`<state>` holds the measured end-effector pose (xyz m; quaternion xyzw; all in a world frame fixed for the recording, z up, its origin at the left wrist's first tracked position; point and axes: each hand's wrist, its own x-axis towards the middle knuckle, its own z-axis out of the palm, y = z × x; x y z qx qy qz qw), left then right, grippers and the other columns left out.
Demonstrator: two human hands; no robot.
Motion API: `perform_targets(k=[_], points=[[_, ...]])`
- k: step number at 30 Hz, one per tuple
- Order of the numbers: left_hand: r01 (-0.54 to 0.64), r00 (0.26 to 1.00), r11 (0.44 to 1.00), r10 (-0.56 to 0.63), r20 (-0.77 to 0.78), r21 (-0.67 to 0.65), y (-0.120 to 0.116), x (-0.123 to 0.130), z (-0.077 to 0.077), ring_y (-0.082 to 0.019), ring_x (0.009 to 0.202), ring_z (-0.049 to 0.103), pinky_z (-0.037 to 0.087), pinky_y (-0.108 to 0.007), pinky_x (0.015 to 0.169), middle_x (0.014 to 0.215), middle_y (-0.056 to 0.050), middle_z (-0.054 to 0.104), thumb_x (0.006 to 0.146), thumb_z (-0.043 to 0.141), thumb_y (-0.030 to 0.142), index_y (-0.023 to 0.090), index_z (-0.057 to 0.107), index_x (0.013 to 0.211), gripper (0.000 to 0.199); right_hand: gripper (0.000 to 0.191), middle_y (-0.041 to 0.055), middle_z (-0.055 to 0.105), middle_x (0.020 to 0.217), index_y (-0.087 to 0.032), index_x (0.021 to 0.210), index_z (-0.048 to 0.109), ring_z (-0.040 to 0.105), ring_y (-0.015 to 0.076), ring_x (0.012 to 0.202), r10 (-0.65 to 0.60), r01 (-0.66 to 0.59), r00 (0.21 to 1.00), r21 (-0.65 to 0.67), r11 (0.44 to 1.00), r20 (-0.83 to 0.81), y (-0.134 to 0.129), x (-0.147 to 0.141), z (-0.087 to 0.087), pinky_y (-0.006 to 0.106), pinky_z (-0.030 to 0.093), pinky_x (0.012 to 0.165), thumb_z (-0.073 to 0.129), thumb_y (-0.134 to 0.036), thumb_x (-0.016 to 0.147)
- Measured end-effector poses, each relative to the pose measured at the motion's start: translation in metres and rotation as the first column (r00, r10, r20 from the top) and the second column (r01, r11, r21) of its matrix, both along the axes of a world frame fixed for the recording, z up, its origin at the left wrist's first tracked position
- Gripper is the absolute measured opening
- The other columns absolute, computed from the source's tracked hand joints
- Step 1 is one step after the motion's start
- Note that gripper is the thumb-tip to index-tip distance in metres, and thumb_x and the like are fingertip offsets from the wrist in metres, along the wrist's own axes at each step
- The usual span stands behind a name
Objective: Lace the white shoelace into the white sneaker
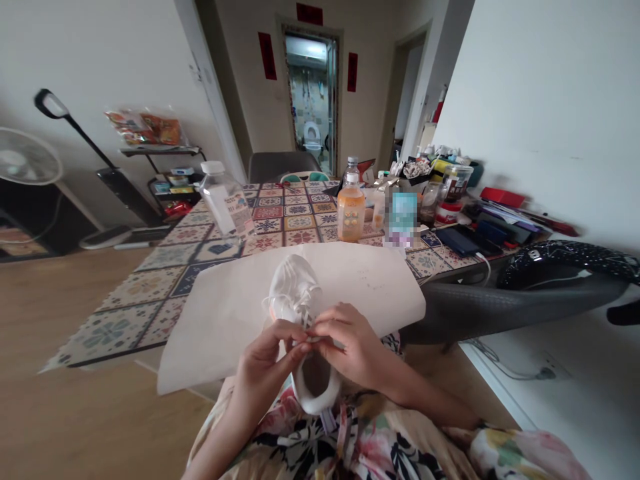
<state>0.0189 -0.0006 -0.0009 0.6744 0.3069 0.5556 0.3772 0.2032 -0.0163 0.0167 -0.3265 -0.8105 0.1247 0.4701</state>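
- Patterned tablecloth [299,223]: white sheet [225,313] overlies near edge; orange bottle [351,217] stands beyond.
- White shoe [294,277]: left hand [265,353] and right hand [347,340], both narrow, pinch its laces [304,312].
- Lit bathroom doorway [309,100] ahead.

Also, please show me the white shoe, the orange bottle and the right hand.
White shoe [291,283], head view: front upper part.
Orange bottle [351,217], head view: middle of body.
Right hand [352,339], head view: back of hand.
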Motion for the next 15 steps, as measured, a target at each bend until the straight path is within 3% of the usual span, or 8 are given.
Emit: perform_targets(k=[2,4,8,15], points=[[-0.009,1.0,0.998,0.01,-0.015,0.055,0.0003,-0.0002,0.0005,-0.018,0.067,0.061,0.049,-0.027,0.064,0.07,-0.003,0.068,0.08,0.074,0.023,0.019,0.072,0.077,0.005,0.01,0.0055,0.07,0.092,-0.021,0.097,0.066,0.062,0.0199,0.089,-0.011,0.01,1.0,-0.027,1.0,-0.026,-0.0012,0.0,0.0007,0.036,0.048,0.087,0.064,-0.014,0.089],[-0.013,1.0,0.996,0.014,-0.015,0.09,0.0005,-0.0002,0.0014,-0.018,0.067,0.062,0.05,-0.027,0.064,0.071,-0.003,0.069,0.081,0.073,0.022,0.02,0.074,0.077,0.004,0.01,0.0035,0.069,0.091,-0.022,0.097,0.064,0.062,0.0186,0.089,-0.004,-0.01,0.995,-0.135,0.991,-0.102,-0.0027,-0.0004,0.0006,0.034,0.048,0.087,0.065,-0.017,0.088],[-0.023,0.999,0.997,0.025,-0.022,0.078,0.0009,0.0001,0.0031,-0.017,0.068,0.064,0.051,-0.026,0.065,0.072,-0.003,0.07,0.081,0.072,0.02,0.021,0.075,0.078,0.004,0.011,0.0021,0.064,0.095,-0.021,0.096,0.06,0.061,0.0164,0.091,0.042,-0.156,0.958,-0.393,0.906,-0.284,-0.0035,-0.0029,-0.0025,0.029,0.051,0.082,0.065,-0.025,0.088],[-0.036,0.997,0.999,0.036,-0.067,0.0,0.0012,0.0009,0.0038,-0.017,0.068,0.064,0.051,-0.025,0.064,0.073,-0.003,0.071,0.081,0.07,0.02,0.02,0.073,0.077,0.004,0.012,0.0004,0.062,0.093,-0.021,0.097,0.056,0.062,0.0139,0.088,0.115,-0.307,0.91,-0.459,0.834,-0.399,-0.0029,-0.0043,-0.0011,0.025,0.052,0.079,0.06,-0.019,0.086]])
